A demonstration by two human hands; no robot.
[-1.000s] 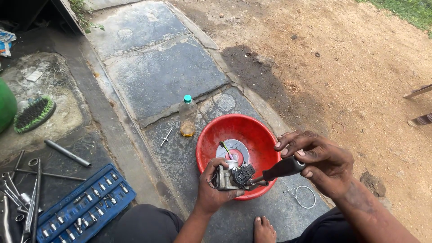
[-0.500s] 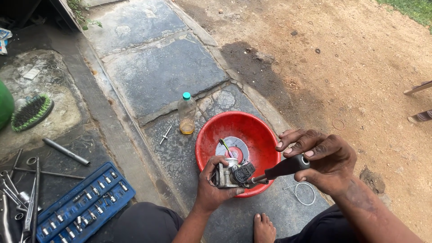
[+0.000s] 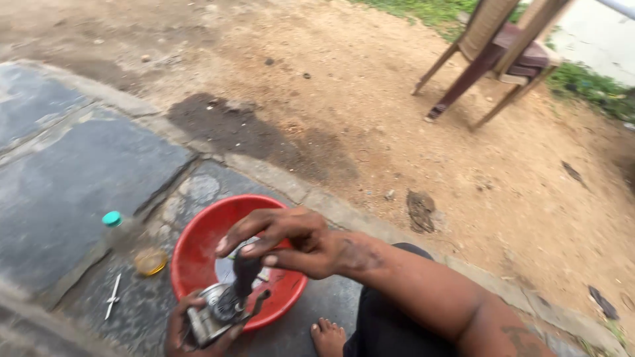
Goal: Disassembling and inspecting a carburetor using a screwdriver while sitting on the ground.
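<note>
Gripping a small greasy metal part [image 3: 215, 316] in the left hand [image 3: 182, 328], fingers curling up round its underside, low over the near rim of the red plastic basin [image 3: 192, 258]; pressing a dark-handled brush [image 3: 245, 274] down onto that part with the right hand [image 3: 284, 239], fingers closing round the handle, forefinger stretching along its top; right forearm crossing in from the lower right and hiding part of the basin's far side; lying on its side just left of the basin on the stone paving [image 3: 73, 178], a clear bottle [image 3: 135, 248] with a green cap and a little amber liquid; lying near it on the paving, a thin light-coloured tool [image 3: 113, 297]; showing beside the basin, a bare foot [image 3: 325, 335]; standing well apart on the bare earth, a brown plastic chair [image 3: 493, 56].
</note>
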